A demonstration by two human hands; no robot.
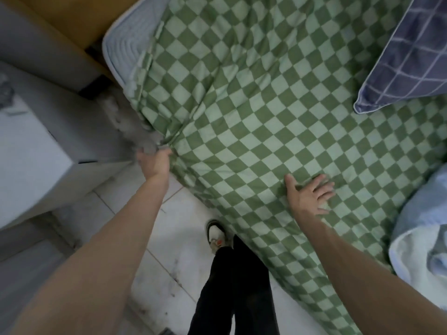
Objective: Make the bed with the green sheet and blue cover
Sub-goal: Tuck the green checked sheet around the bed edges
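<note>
The left hand [154,163] grasps a bunched edge of the green checkered sheet [254,112] at the mattress's left side, while the right hand [308,194] lies released, fingers spread, flat on the sheet nearer right.

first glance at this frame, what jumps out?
The green checkered sheet fills most of the view, with its edge bunched in the left hand at the bed's near side while the right hand lies flat on it, fingers spread. A dark blue grid-patterned pillow sits at top right, and the bare mattress corner shows uncovered at top left.
</note>
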